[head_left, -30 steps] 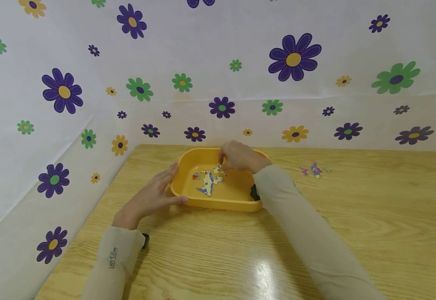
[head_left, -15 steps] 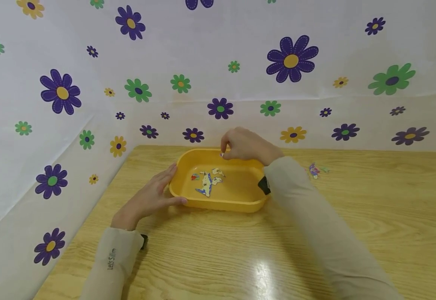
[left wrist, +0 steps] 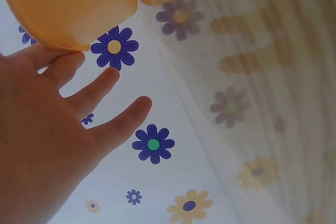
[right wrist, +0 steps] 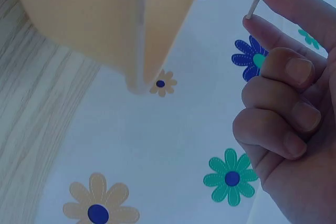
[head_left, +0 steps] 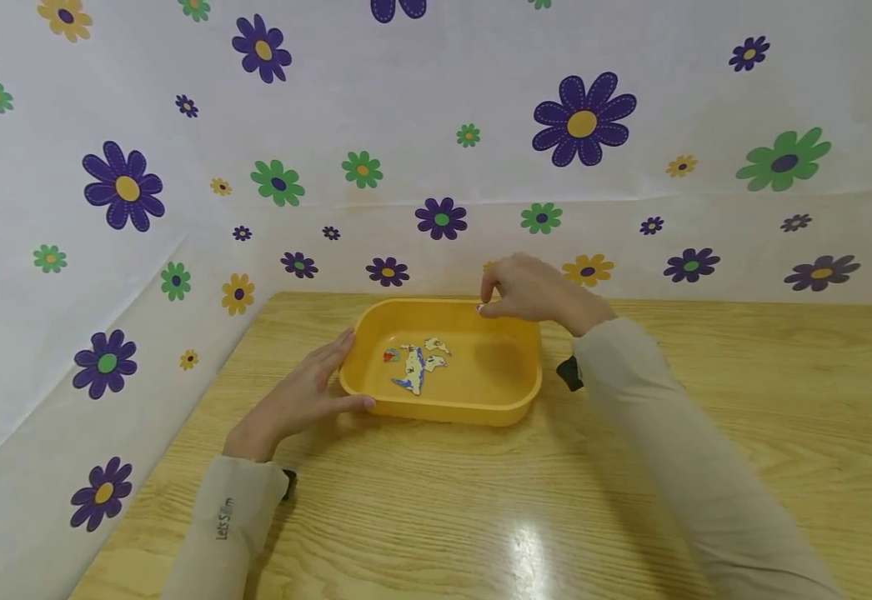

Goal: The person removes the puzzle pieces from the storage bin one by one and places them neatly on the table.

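1. Yellow tray (head_left: 436, 411): reference for all positions. It stands on the wooden table (head_left: 406, 500); its long axis runs left to right, roughly parallel to the flower-printed sheet (head_left: 391, 92) behind it.
2. Right hand (head_left: 529, 287): above the tray's far rim, toward its right end. I pinch a small flat piece (right wrist: 253, 6) between thumb and forefinger; my other three fingers are curled in toward the palm.
3. Small flat piece: near the tray's far rim and apart from the tray wall. The right wrist view shows it edge-on, as a thin slanted strip bridging my two fingertips. I cannot tell which way its printed face points.
4. Left hand (head_left: 301, 400): at the tray's left end. My fingers are spread and mostly straight, with the thumb along the near wall; I touch the tray without wrapping it.
5. Large cream-and-blue piece (head_left: 414, 371): flat in the tray's left half, long axis running near to far, blue tip pointing toward the near-left corner.
6. Red-and-blue piece (head_left: 391, 355): in the tray, left of the large one.
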Demonstrator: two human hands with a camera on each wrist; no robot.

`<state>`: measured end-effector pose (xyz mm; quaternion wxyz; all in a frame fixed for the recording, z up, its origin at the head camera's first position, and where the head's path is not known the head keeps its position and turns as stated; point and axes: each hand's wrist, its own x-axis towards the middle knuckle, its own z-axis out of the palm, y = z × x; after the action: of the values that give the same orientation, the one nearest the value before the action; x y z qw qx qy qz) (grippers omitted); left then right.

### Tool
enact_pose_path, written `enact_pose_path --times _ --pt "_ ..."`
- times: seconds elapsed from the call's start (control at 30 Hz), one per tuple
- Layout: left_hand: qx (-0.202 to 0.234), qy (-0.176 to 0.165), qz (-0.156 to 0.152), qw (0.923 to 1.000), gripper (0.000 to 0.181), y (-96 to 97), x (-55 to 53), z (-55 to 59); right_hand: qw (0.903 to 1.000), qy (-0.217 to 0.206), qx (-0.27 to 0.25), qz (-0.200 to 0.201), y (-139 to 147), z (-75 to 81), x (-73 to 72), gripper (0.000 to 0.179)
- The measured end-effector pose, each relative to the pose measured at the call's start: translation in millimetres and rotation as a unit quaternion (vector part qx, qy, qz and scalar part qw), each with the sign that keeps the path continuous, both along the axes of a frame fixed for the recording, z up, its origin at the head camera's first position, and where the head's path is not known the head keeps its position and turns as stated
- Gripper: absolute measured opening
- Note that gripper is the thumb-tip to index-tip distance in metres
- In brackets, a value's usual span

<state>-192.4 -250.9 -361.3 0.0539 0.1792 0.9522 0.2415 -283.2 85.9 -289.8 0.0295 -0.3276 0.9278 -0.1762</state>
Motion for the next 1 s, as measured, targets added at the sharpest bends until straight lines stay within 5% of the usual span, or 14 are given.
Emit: enact_pose_path --times 1.0 --pt "-0.005 0.0 -0.008 1.0 0.109 -0.7 0.0 0.8 0.998 0.054 -0.008 -0.034 77.2 -4.5 17.7 0.019"
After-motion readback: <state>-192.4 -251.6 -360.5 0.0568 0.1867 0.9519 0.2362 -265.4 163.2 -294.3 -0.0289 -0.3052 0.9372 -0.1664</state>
